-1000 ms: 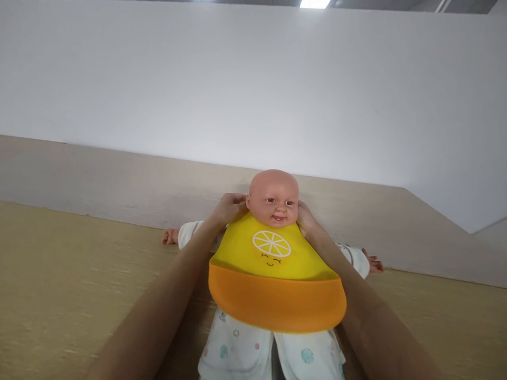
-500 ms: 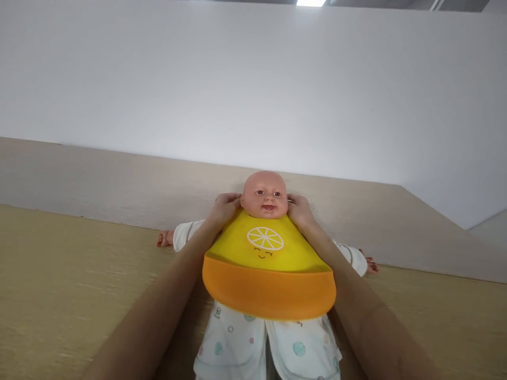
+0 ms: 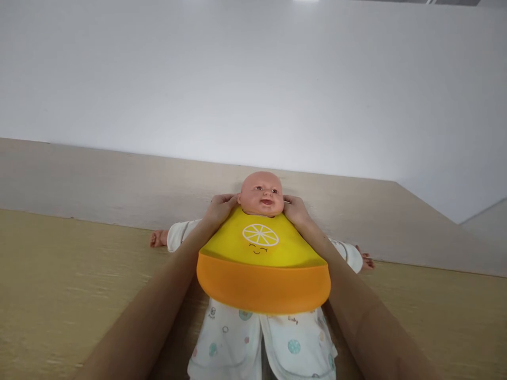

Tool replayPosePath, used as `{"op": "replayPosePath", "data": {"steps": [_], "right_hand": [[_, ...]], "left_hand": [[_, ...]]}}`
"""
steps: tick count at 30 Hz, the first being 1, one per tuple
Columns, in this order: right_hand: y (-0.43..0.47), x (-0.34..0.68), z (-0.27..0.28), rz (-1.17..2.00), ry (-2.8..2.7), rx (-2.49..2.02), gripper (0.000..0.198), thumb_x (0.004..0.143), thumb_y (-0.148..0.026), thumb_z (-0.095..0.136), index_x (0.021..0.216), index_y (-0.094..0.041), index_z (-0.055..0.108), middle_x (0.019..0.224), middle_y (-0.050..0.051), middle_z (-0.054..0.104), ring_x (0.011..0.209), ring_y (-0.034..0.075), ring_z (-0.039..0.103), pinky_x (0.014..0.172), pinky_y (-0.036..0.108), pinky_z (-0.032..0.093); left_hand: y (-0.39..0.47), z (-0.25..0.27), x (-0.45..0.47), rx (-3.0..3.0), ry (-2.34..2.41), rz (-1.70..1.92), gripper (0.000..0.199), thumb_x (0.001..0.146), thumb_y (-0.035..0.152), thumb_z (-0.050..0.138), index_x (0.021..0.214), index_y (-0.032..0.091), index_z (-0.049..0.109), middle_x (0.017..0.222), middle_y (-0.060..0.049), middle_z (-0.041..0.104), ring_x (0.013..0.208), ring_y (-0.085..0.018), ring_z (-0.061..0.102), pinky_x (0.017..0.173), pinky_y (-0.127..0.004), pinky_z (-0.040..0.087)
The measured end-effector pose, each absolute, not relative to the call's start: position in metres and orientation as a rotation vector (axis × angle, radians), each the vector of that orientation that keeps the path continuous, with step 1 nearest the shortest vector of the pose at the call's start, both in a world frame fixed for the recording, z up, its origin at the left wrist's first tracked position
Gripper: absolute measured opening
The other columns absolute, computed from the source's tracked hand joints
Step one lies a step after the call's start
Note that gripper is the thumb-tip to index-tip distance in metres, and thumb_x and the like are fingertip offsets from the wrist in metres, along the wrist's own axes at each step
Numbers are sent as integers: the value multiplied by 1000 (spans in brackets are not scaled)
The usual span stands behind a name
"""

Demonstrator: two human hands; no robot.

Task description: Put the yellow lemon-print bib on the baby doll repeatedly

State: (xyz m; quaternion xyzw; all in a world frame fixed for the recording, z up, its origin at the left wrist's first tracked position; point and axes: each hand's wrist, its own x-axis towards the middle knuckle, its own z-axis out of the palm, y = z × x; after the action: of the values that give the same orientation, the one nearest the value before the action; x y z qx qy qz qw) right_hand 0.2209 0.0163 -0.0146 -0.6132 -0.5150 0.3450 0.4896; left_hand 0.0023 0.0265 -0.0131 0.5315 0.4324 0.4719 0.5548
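A baby doll (image 3: 259,184) lies face up, its arms spread to both sides, in a white printed outfit (image 3: 222,338). Over its chest is a yellow bib (image 3: 225,243) with a white citrus slice, a smiling face and an orange catch pocket (image 3: 263,287) across the bottom. My left hand (image 3: 220,208) is closed at the bib's upper edge, on the left of the doll's neck. On the other side, my right hand (image 3: 296,210) closes on the bib's top corner. The fingertips of both hands, and the strap ends, are hidden behind the doll's neck and head.
The doll rests on a tan wood-grain surface (image 3: 91,285). Behind its head runs a pale beige raised band (image 3: 99,182), with a plain white wall (image 3: 237,84) beyond it. The doll's sleeved arms stick out past my forearms on both sides.
The view has shifted slightly, so the doll and bib sit a little further left in it. Both hands stay beside the doll's neck, with the bib in the same place.
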Motion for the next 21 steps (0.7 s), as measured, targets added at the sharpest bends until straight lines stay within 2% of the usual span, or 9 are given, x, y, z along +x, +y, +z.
{"op": "replayPosePath", "data": {"steps": [6, 13, 21], "right_hand": [[18, 223, -21, 713, -1383, -1535, 30, 54, -20, 40, 67, -11, 66, 72, 7, 69, 73, 20, 60, 63, 25, 44], [19, 223, -23, 680, -1430, -1594, 29, 56, -18, 41, 68, -12, 67, 74, 7, 70, 73, 19, 61, 62, 25, 43], [19, 225, -23, 667, -1462, -1656, 28, 59, -15, 43, 71, -11, 69, 74, 8, 70, 73, 19, 61, 60, 24, 41]], "left_hand": [[31, -15, -1, 1362, 1153, 1012, 32, 66, 44, 60, 69, 13, 68, 59, 0, 61, 55, -14, 53, 50, -23, 39], [26, -10, -1, 1466, 1198, 949, 29, 69, 33, 52, 76, 13, 71, 65, -1, 65, 62, -16, 57, 56, -24, 42], [28, -8, -1, 1476, 1220, 928, 27, 67, 31, 53, 77, 14, 72, 66, -2, 66, 63, -16, 57, 57, -25, 43]]}}
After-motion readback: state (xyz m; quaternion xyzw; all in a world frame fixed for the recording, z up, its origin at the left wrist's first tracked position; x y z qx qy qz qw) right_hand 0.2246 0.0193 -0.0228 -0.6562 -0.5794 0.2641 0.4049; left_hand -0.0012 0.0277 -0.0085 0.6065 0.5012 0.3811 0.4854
